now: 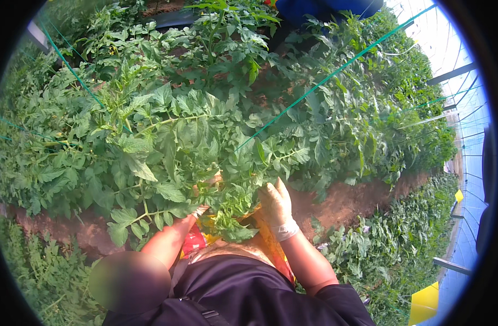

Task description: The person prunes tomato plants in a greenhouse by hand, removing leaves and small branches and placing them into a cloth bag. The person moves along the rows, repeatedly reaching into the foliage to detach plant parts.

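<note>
Dense tomato plants [192, 138] stand right in front of me. My left hand [208, 185] reaches in among their leaves and is mostly covered, so its grip is hidden. To its right, my right hand [276, 205], in a pale glove, is beside a leafy shoot [232, 212] and close to the rim of a red and yellow bag [267, 234]. Whether its fingers hold anything is not visible. The bag hangs at my waist, and cut or bent-over green leaves lie across its mouth. A green twine [314, 89] slants down into the foliage between my hands.
Another green twine [75, 75] runs down at the left. Bare soil [342, 203] separates this row from low plants [375, 252] behind. Yellow cards [423, 303] hang near the plastic greenhouse wall [473, 163]. A blue shape [326, 12], unclear, is beyond the row.
</note>
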Available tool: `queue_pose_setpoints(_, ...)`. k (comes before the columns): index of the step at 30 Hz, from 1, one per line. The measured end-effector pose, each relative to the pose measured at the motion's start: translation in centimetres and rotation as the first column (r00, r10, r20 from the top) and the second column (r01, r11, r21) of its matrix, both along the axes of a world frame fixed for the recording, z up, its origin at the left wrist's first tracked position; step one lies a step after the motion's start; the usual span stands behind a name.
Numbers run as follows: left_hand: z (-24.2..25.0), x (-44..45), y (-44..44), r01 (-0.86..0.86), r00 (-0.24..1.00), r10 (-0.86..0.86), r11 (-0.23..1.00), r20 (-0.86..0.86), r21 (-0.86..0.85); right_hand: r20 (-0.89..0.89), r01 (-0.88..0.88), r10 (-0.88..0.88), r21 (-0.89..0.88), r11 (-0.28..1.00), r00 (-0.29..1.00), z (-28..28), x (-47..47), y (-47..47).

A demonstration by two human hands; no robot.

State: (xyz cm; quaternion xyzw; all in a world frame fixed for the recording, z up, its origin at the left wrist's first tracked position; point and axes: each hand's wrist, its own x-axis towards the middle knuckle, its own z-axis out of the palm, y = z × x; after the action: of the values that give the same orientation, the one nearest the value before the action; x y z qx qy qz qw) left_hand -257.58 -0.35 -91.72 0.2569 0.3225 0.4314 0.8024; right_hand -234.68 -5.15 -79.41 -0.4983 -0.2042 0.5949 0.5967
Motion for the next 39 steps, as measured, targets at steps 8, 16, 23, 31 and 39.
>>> queue_pose_setpoints(8, 0.8, 1.1, 1.9, -0.091, 0.99, 0.104, 0.986, -0.092, 0.14, 0.963, -0.631, -0.077, 0.23, 0.741, 0.259, 5.4, -7.0, 7.4)
queue_pose_setpoints(16, 0.1, 6.4, 12.8, 0.489, 0.144, 0.691, 0.572, -0.708, 0.659, 0.997, -0.597, 0.081, -0.077, 0.799, -0.019, 8.6, 1.7, 13.5)
queue_pose_setpoints(23, 1.8, 9.6, 18.9, 0.558, 0.022, 0.635, 0.633, -0.772, 0.536, 0.691, -0.339, 0.189, 0.086, 0.937, 0.698, 3.3, 8.1, 19.0)
queue_pose_setpoints(31, 7.4, 13.3, 19.7, 0.585, 0.212, 0.299, 0.724, -0.931, 0.366, 0.649, -0.737, 0.639, -0.174, 0.653, 0.412, 5.7, 10.9, 23.1)
queue_pose_setpoints(39, 7.6, 16.0, 16.8, 0.359, 0.505, 0.374, 0.728, -0.778, 0.584, 0.061, -0.257, 0.253, 0.375, 0.891, 0.966, 2.2, 13.4, 19.1)
